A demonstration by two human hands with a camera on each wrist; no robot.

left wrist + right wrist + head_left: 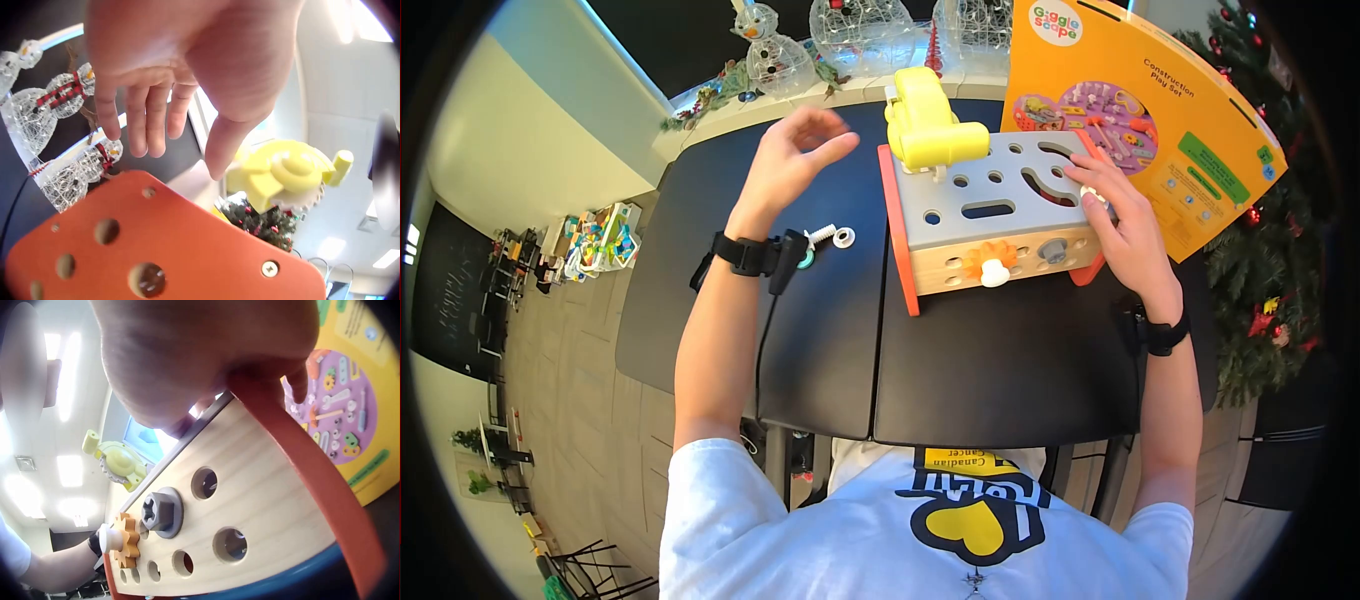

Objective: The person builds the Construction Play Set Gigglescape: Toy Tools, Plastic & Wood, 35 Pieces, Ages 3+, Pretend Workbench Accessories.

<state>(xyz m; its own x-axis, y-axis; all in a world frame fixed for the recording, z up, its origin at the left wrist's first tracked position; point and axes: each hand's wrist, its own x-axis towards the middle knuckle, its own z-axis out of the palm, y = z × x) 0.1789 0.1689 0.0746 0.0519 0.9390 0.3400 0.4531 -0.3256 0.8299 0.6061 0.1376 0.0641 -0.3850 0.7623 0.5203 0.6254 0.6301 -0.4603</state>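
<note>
A toy workbench [1000, 215] with a grey top, wooden side and red end panels stands on the black table. On its top sits a yellow toy circular saw [930, 125]. My left hand [795, 150] hovers left of the saw, fingers loosely spread and holding nothing; in the left wrist view the thumb overlaps the saw. My right hand [1125, 215] rests on the top's right end, beside a small white piece [1092, 197] partly hidden by the fingers. An orange gear [990, 260] with a white bolt [995, 273] and a grey bolt [161, 511] sit in the front side.
A white screw [822, 235], a white nut [844, 237] and a teal ring [805, 260] lie near my left wrist. A large orange box [1145, 110] stands behind the workbench at right, a Christmas tree [1265, 250] beyond it. Light-up snowmen [775, 50] line the window ledge.
</note>
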